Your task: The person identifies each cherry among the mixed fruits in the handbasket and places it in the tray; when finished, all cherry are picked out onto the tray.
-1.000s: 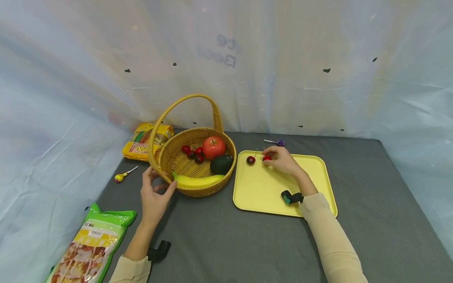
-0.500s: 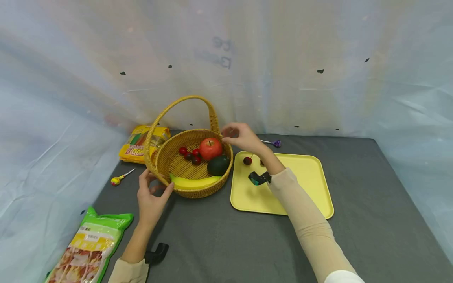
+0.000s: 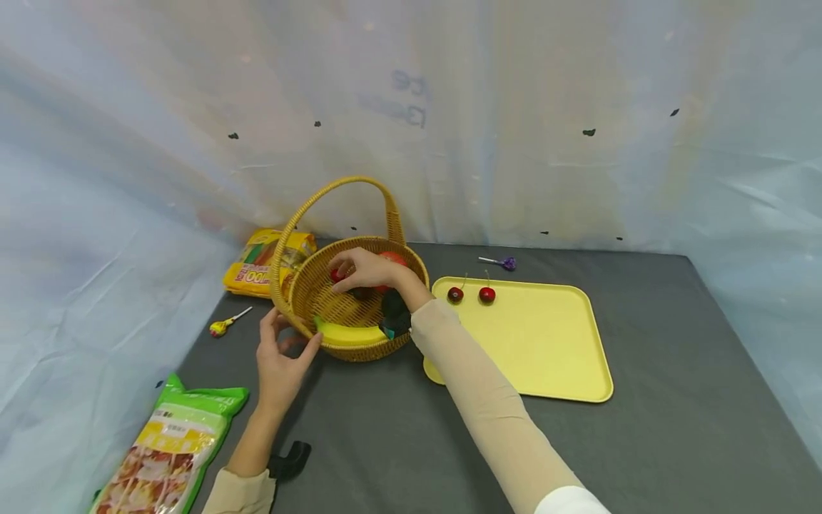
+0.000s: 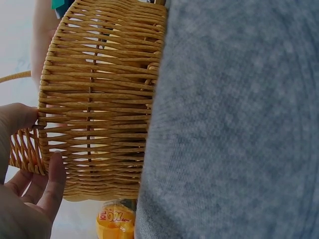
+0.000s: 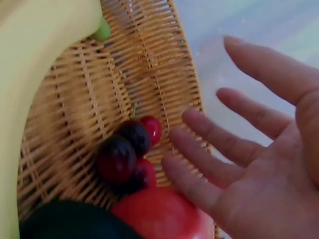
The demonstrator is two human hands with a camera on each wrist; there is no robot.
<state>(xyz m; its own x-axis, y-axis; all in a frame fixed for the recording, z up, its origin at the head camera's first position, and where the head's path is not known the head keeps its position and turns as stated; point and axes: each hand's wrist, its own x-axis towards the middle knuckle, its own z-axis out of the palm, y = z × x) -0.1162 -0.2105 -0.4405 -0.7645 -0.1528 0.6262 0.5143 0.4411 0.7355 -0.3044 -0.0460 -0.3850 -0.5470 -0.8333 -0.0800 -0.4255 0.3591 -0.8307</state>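
Note:
My left hand (image 3: 280, 371) grips the wicker basket (image 3: 359, 353) by its left rim, at the foot of the handle (image 3: 327, 190). In the left wrist view its thumb and fingers (image 4: 54, 186) lie against the woven rim. My right hand (image 3: 369, 271) is over the inside of the basket. In the right wrist view its fingers are spread apart, with nothing between them. Beneath it lie several dark red cherries (image 5: 117, 159), a red apple (image 5: 164, 211), a dark green fruit (image 5: 70, 221) and a banana (image 3: 349, 334). Two stemmed cherries (image 3: 486, 295) sit on the yellow tray (image 3: 539, 350).
Behind the tray lies a purple lollipop (image 3: 507, 263). A yellow lollipop (image 3: 219, 328) is left of the basket, near a yellow packet (image 3: 253, 268). At the front left is a green-edged food bag (image 3: 163, 450). Plastic sheeting (image 3: 514, 143) hangs behind the grey table (image 3: 411, 442).
My right hand has moved left from the cherries on the tray, past the basket's right rim, to above its inside. My left hand has kept its grip on the basket.

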